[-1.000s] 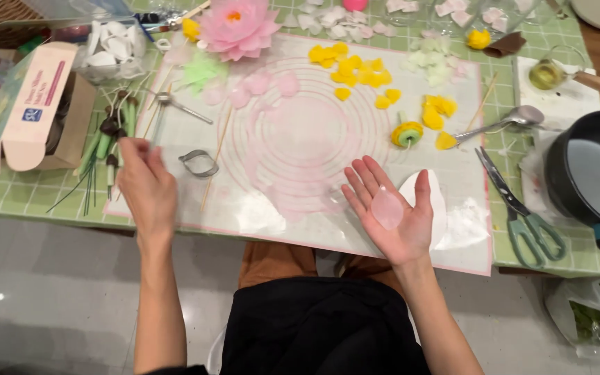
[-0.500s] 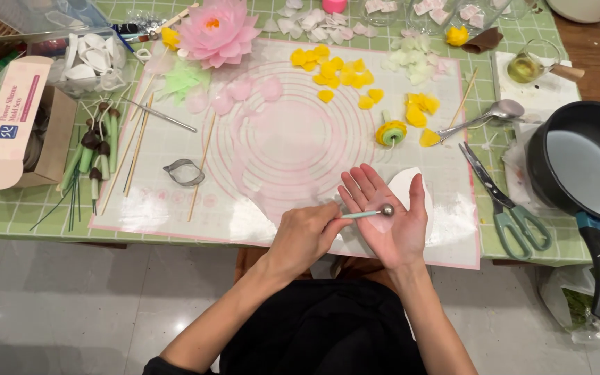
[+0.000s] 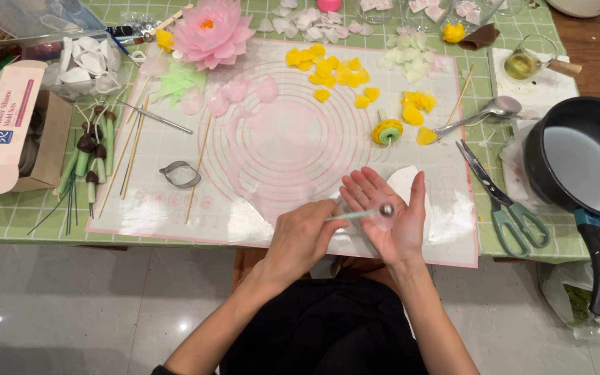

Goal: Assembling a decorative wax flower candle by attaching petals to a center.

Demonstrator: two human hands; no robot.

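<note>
Beside the smooth, translucent silicone mat (image 3: 175, 215) lie shiny metal scissors (image 3: 484, 177) with green plastic handles, a glossy metal spoon (image 3: 498, 107) and a matt black pan (image 3: 585, 170).

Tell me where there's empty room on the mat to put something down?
The mat's ringed middle is bare, between the metal cutter and yellow bud. It is crowded along the top: pink flower, pink petals, yellow petals.

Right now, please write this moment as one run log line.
left hand: holds ball tool | right hand: open, petal on palm | ball tip on petal | above mat
</note>
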